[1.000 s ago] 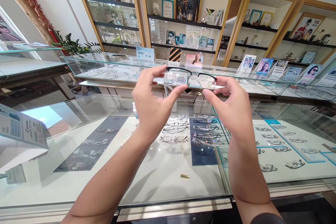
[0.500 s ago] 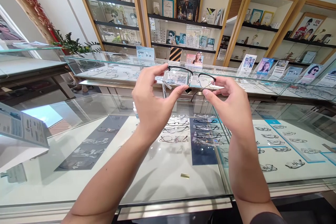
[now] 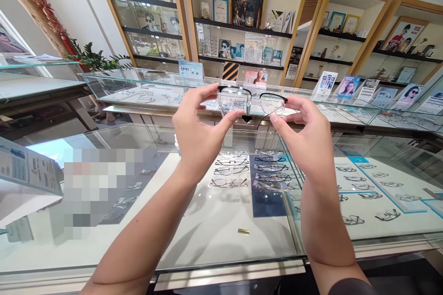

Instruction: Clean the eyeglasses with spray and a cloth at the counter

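Observation:
A pair of black-topped eyeglasses (image 3: 254, 95) is held up in the air between my two hands, above the glass display counter. My left hand (image 3: 202, 126) pinches the left end of the frame between thumb and forefinger. At the other end, the fingers and thumb of my right hand (image 3: 304, 131) grip the right side near the hinge. One dark temple arm hangs below the right lens; the other is hard to make out behind the left lens.
Several eyeglasses (image 3: 229, 183) lie in rows inside the counter (image 3: 228, 244), beside a small gold plate (image 3: 243, 231). A folded card (image 3: 29, 170) stands at left. Behind are another glass showcase (image 3: 138, 78), a plant (image 3: 93, 57) and wall shelves (image 3: 244, 26).
The eyeglasses have tilted slightly, and my right hand has shifted a little to the right with its end. A pixelated patch now covers part of the counter at left.

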Available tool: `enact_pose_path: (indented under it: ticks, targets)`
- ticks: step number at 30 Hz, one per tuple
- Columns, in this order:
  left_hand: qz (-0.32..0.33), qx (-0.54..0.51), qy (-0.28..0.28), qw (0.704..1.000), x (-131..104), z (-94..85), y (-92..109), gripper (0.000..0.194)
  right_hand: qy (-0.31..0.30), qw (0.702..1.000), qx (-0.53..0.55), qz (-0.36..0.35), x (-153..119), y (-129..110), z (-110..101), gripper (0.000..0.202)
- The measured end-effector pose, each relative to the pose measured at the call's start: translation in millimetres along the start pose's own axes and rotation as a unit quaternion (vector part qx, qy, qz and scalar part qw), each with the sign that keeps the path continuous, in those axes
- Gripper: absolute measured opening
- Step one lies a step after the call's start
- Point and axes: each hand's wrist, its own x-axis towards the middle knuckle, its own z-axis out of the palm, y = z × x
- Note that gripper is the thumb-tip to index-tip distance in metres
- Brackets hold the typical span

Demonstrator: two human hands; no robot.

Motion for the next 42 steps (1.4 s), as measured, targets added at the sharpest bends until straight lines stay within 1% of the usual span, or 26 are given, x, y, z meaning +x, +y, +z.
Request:
enact_pose_path:
  ticks: [7, 17, 22, 29, 36, 42]
  targets:
    - [-0.017, -0.014, -0.01, 1.0, -1, 2.3, -4, 0.051, 0.009, 1.0, -0.009, -0.007, -1, -2, -2, 0.046]
    - [-0.02, -0.045, -0.016, 0.999, 1, 4.7, -9, 0.05, 0.014, 0.999, -0.027, -0.026, -3, -4, -3, 0.045]
    - [-0.03, -0.065, -0.02, 0.997, 2, 6.2, -14, 0.051, 0.02, 0.999, -0.017, -0.035, -3, -5, -4, 0.043]
    - [-0.057, -0.085, -0.03, 0.994, 4, 8.7, -21, 0.052, 0.021, 0.999, -0.022, -0.04, -4, -6, -4, 0.044]
    - [-0.083, -0.113, -0.04, 0.989, 6, 10.1, -24, 0.051, 0.025, 0.999, -0.014, -0.037, -6, -10, -6, 0.043]
    - [-0.102, -0.132, -0.063, 0.984, 9, 10.7, -28, 0.049, 0.023, 0.999, -0.025, -0.042, -7, -10, -6, 0.046]
